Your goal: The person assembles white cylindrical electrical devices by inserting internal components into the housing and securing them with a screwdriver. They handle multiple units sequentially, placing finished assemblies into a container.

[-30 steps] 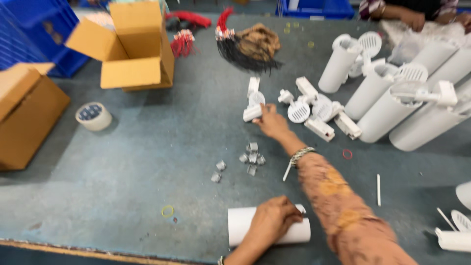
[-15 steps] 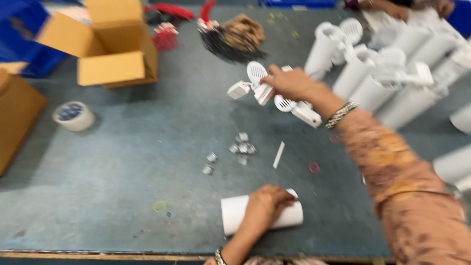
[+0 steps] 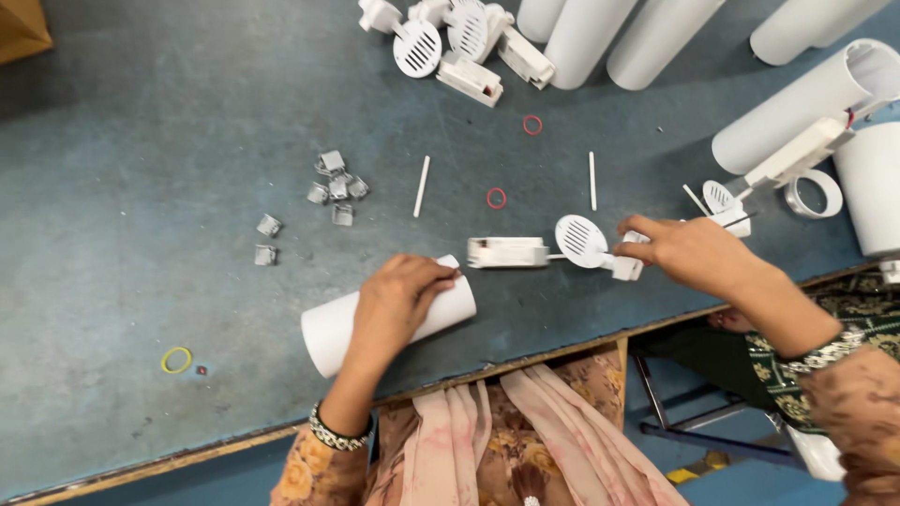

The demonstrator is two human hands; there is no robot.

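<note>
My left hand (image 3: pixel 398 298) rests on top of a white tube (image 3: pixel 328 333) that lies on its side near the front edge of the blue-grey table (image 3: pixel 141 234). My right hand (image 3: pixel 689 253) grips the small white end piece of a white part assembly (image 3: pixel 562 245), a rectangular block joined to a round slotted grille, which lies on the table just right of the tube. Several small metal clips (image 3: pixel 333 183) are scattered beyond my left hand.
More grille assemblies (image 3: pixel 450 42) and big white tubes (image 3: pixel 647 37) lie at the back and right. Two thin white sticks (image 3: pixel 422 186) and red rubber bands (image 3: pixel 496 198) sit mid-table, and a yellow rubber band (image 3: pixel 175 360) at front left. A cardboard box corner (image 3: pixel 21 26) shows top left.
My right hand has brought a grille assembly from the far pile down to the table beside the tube. My left hand stayed on the tube. The view has dropped closer to the table.
</note>
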